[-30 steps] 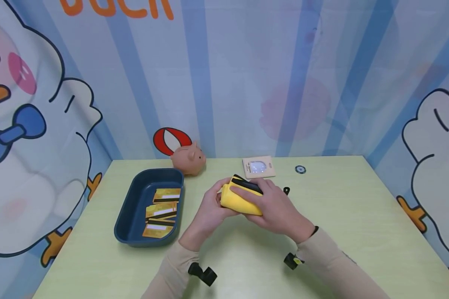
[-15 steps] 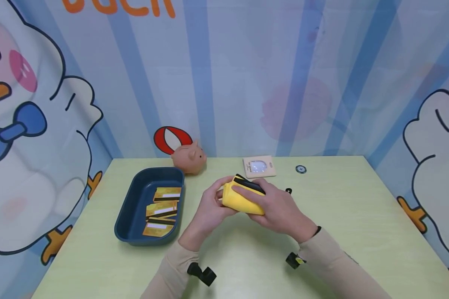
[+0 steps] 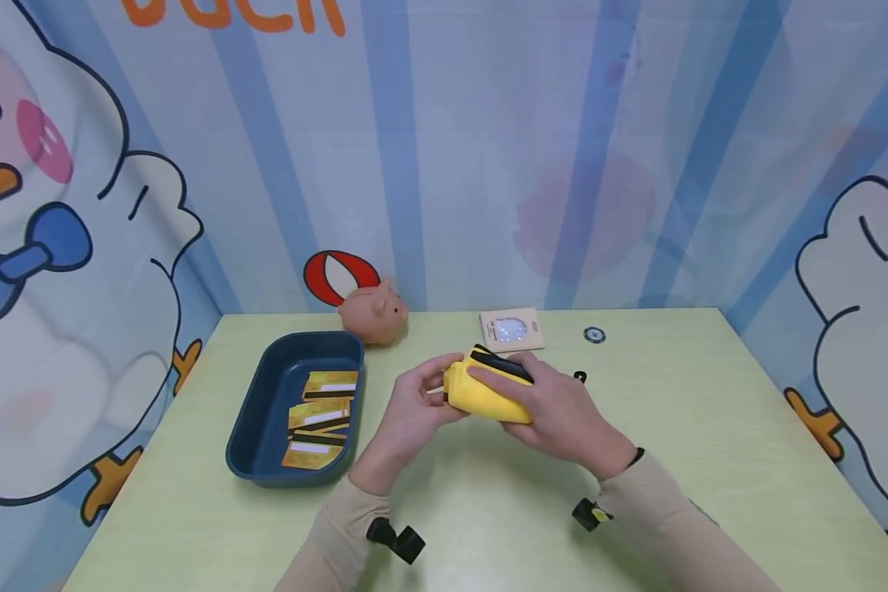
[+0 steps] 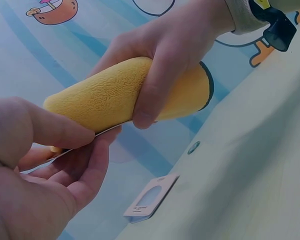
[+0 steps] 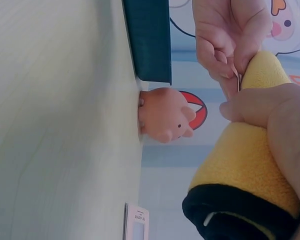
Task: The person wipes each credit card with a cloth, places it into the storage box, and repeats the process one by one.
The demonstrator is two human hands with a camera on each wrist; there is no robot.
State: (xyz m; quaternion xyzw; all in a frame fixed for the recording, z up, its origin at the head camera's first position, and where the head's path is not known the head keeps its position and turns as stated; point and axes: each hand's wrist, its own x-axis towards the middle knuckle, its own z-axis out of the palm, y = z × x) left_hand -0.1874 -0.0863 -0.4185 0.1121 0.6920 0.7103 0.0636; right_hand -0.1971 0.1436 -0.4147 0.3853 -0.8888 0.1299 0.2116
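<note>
My right hand [image 3: 562, 407] grips a yellow fuzzy pouch [image 3: 484, 399] with black trim along its top, held above the table. In the left wrist view its thumb wraps the plush side of the pouch. At the pouch's left end, my left hand [image 3: 418, 403] pinches a thin flat card [image 4: 111, 128] between thumb and fingers. Only the card's edge shows, lying along the pouch; how far it sits inside cannot be told. A dark rim with a curved opening shows at the pouch's near end in the right wrist view. A small black loop [image 3: 580, 376] pokes out beyond my right hand.
A dark blue tray [image 3: 247, 411] with several gold cards [image 3: 316, 452] stands left of my hands. Behind it sits a pink piggy bank [image 3: 373, 314]. A flat pale box [image 3: 513, 330] and a round chip [image 3: 594, 335] lie near the table's back edge, before a printed curtain.
The pouch and my right hand have shifted slightly right. My left hand has drifted a little left, so more of its fingers show at the pouch's end.
</note>
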